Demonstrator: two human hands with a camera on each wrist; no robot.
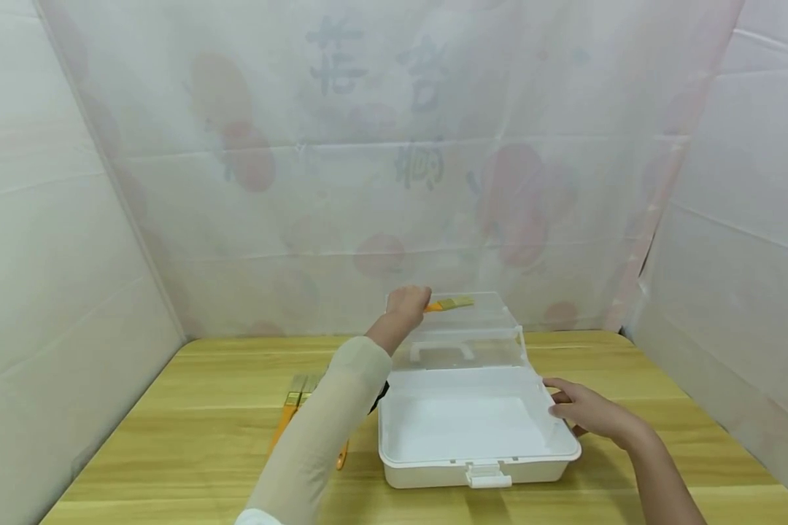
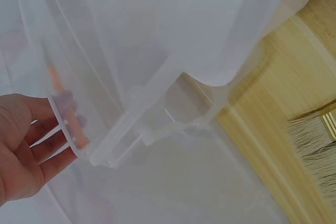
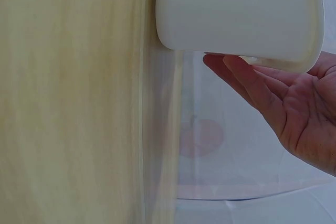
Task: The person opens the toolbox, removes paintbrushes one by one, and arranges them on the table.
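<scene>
One box (image 1: 479, 437) — one held brush (image 1: 449, 303)

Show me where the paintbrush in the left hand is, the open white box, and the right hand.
paintbrush (image 1: 454, 302), head view, on its bristle end above the raised lid.
white box (image 1: 433, 474), head view, on its front wall left of the latch.
right hand (image 1: 587, 410), head view, on the back of the hand at the box's right side.

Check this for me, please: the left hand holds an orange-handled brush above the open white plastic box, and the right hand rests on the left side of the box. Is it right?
Not quite. In the head view the right hand rests on the right side of the open white plastic box, not the left. The rest holds: the left hand holds the orange-handled brush above the box.
</scene>
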